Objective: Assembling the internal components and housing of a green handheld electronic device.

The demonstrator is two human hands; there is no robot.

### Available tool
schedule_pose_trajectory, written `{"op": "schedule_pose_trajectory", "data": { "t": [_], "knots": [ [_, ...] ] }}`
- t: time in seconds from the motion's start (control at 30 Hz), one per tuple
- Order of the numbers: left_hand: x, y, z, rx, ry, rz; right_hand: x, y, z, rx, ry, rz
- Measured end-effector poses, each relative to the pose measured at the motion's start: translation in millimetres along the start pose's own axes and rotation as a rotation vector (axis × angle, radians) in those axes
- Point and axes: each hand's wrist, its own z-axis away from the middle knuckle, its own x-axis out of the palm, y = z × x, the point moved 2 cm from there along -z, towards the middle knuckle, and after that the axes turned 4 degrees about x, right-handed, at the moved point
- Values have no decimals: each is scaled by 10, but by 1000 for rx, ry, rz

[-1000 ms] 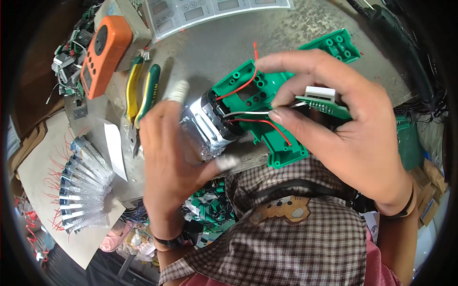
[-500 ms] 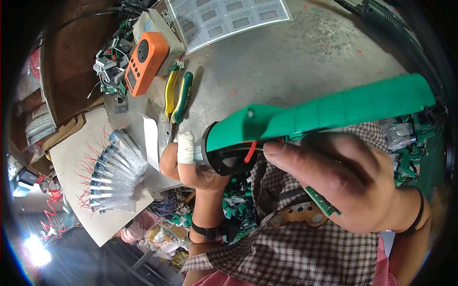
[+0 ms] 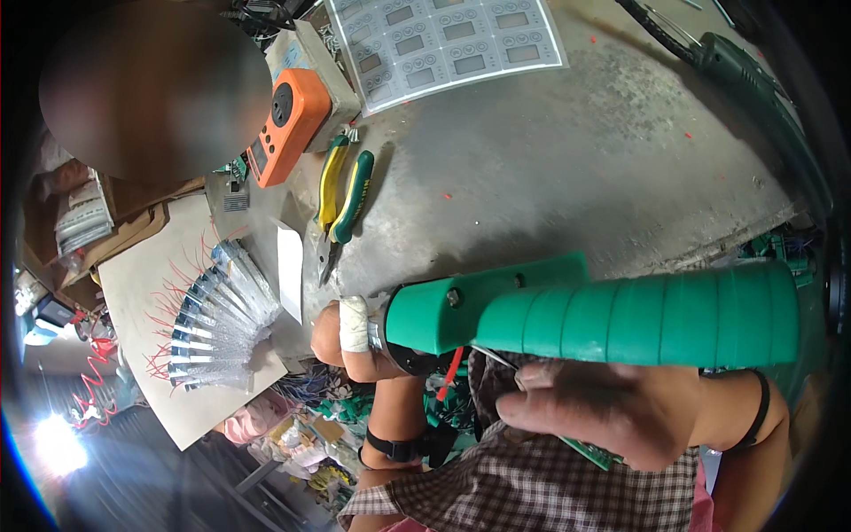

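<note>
Round it comes: the green plastic housing was tilted up to the right half a second ago, and now its grooved handle has dropped nearly level, ribbed outside to the camera, over the right hand. The left hand holds the housing at its wide end, fingers curled in tight, the white-wrapped finger right against the black rim; that thumb is out of sight.

Over to the right hand, just under the handle: fingers bunched close together, one long digit stretched toward the left hand. A thin pale wire runs from the housing to these fingertips, and a red wire dangles between the two hands. Below the right fingers pokes the edge of a green circuit board. Are they pinching wire, board or both? The hand hides it; I can't tell.

Beyond the left fingertips lie yellow-and-green pliers, handles pointing away, with a white paper strip near their tips. Farther past them stands an orange meter, and out to the left of those fingers, a fan of bubble-wrapped packs with red leads.
</note>
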Motion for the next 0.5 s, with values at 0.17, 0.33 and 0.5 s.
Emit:
{"op": "schedule_pose_trajectory", "data": {
  "t": [0.17, 0.33, 0.5],
  "knots": [
    [-1, -3, -5, -25, -7, 9, 86, -8, 16, -65, 311, 54],
    [-3, 12, -8, -36, -23, 43, 73, 12, -24, 13, 186, 1],
    [-14, 89, -103, -116, -51, 17, 29, -85, -61, -83, 362, 246]
  ]
}}
